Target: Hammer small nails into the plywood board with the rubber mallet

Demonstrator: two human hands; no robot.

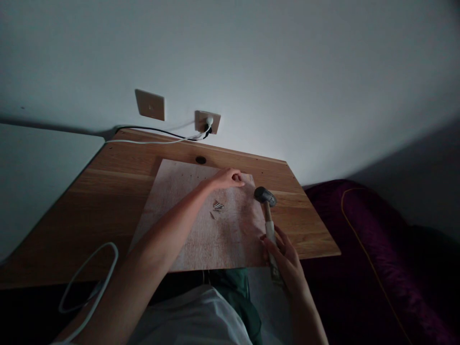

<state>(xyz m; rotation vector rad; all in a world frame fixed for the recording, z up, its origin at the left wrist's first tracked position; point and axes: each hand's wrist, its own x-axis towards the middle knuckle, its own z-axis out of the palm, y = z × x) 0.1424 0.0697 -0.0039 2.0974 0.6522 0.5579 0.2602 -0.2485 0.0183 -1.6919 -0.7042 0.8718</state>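
Hammer [268,213] at three o'clock, my right grip [285,261] closed on it; left grip [227,179] pinched at twelve, contents unclear; nails [217,206] lie undriven.

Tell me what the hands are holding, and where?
The right hand grips a hammer low on its wooden handle. The left hand rests curled on the board; whether it pinches anything cannot be told.

A dim room in a home, probably a bedroom, with a desk serving as a workbench.
A wooden bench [108,191] stands against a plain white wall [287,72] with a household socket [207,121] and wall plate [150,104] above its far edge. A purple bed cover [359,230] lies beside its right edge. A plywood sheet [226,239] and hammer [268,211] sit on top.
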